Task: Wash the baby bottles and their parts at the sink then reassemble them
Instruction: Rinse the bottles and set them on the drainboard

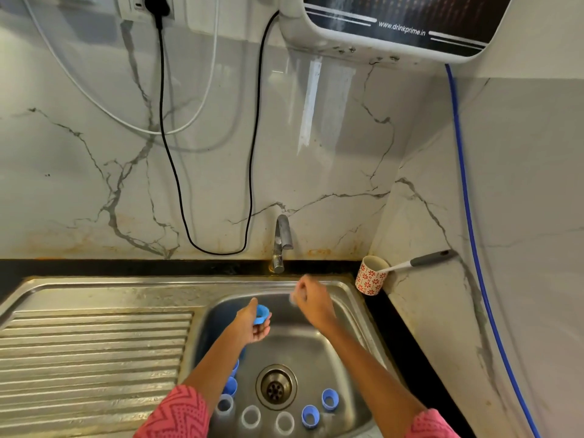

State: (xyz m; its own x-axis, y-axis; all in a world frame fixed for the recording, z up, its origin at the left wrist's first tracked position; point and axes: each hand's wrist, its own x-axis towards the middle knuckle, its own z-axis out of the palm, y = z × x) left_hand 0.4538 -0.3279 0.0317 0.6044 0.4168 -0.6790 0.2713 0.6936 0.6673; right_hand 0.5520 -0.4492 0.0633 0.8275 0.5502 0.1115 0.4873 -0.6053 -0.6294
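- One legible text was noted: "www.drinkprime.in", printed in white letters on the dark front panel of the white wall-mounted water purifier, above the back right corner of the sink.
- The patterned cup at the counter's back right corner bore red flower motifs only, no lettering.
- No other readable marks were found.

White marble-veined wall, black counter edge, steel drainboard, wall-mounted water purifier.
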